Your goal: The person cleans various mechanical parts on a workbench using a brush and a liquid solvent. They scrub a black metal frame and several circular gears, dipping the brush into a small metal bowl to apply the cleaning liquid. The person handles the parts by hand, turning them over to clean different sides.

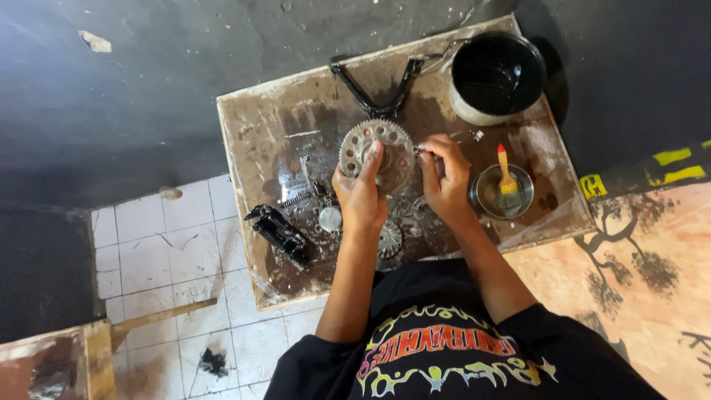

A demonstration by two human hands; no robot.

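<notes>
A round toothed metal sprocket (396,142) with a ring of holes stands on a stained wooden board (266,122). My left hand (361,194) grips its lower left edge, with the index finger laid up over the face toward the centre. My right hand (445,178) is at the sprocket's right edge, fingertips pinched on a small metal piece too small to identify. A smaller finned round metal part (389,238) lies on the board between my forearms.
On the board are a black bucket (496,74) at the back right, a metal bowl (489,194) holding a red-handled brush (506,181), a black bent bracket (378,92), a black oblong part (280,231), a spring (295,198) and a small round cap (330,218). White floor tiles (163,244) lie to the left.
</notes>
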